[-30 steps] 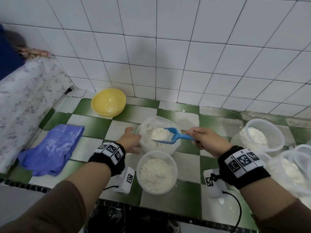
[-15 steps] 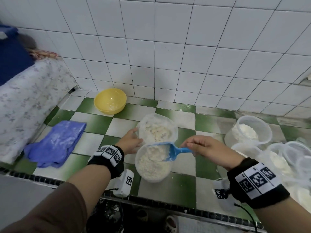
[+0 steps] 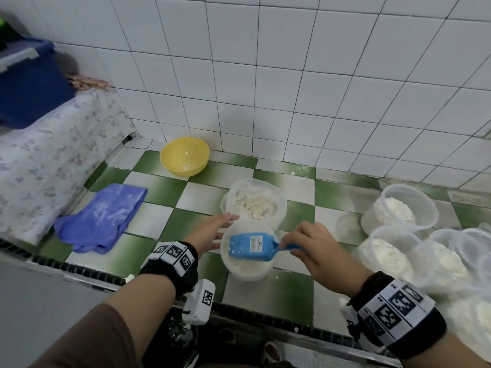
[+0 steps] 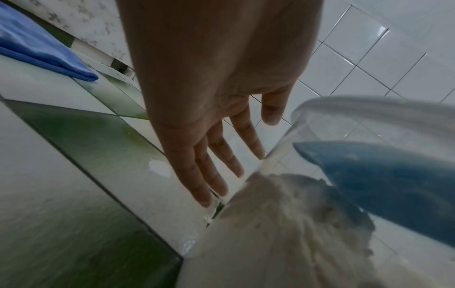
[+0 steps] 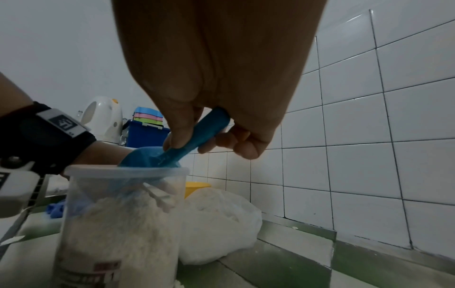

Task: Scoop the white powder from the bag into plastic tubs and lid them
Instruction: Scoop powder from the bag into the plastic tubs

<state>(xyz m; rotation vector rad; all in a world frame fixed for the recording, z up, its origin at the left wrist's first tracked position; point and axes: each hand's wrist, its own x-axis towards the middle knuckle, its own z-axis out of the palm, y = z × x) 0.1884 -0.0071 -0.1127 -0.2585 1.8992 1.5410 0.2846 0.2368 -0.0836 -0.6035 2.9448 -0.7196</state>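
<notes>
A clear plastic tub (image 3: 248, 270) (image 5: 118, 224) (image 4: 307, 233) stands near the counter's front edge, partly filled with white powder. A blue scoop (image 3: 251, 247) (image 5: 197, 134) (image 4: 384, 187) is turned face down over its mouth. My right hand (image 3: 316, 251) (image 5: 209, 136) pinches the scoop's handle. My left hand (image 3: 216, 232) (image 4: 221, 155) is flat with straight fingers beside the tub's left wall, touching or nearly touching it. The open clear bag of powder (image 3: 255, 203) (image 5: 219, 224) sits just behind the tub.
A yellow bowl (image 3: 184, 156) stands at the back by the tiled wall. A blue cloth (image 3: 103, 216) lies at left. Several more tubs holding powder (image 3: 396, 211) crowd the right side. A floral-covered surface (image 3: 47, 160) borders the left.
The right hand carried the loaded scoop from the bag to the tub and turned it over, emptying it. The left hand let go of the bag and moved to the tub's side.
</notes>
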